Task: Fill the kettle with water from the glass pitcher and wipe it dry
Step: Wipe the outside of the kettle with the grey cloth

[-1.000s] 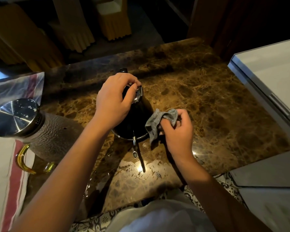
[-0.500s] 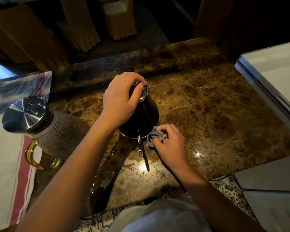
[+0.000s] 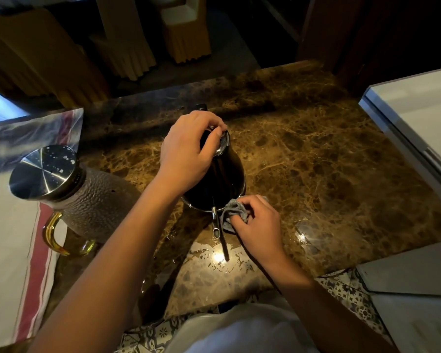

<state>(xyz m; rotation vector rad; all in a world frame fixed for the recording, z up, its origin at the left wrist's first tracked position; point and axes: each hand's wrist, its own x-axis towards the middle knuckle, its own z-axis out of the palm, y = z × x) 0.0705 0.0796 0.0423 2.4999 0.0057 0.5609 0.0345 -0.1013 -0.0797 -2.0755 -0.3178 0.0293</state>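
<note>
A dark kettle (image 3: pixel 222 184) with a thin spout pointing toward me stands in the middle of the brown marble counter (image 3: pixel 329 174). My left hand (image 3: pixel 186 154) grips its top from above, fingers around the shiny lid. My right hand (image 3: pixel 257 222) holds a small grey cloth (image 3: pixel 233 212) bunched against the kettle's lower right side, beside the spout's base. A textured glass pitcher (image 3: pixel 97 202) with a steel lid and amber handle stands to the left, apart from both hands.
A white cloth with a red stripe (image 3: pixel 15 250) lies under the pitcher at the left. A white appliance (image 3: pixel 418 118) borders the counter on the right. Water shines on the marble near the front edge. Covered chairs stand beyond the counter.
My right hand has brought the cloth down from the kettle's upper side to its base by the spout. My left hand stays on the lid.
</note>
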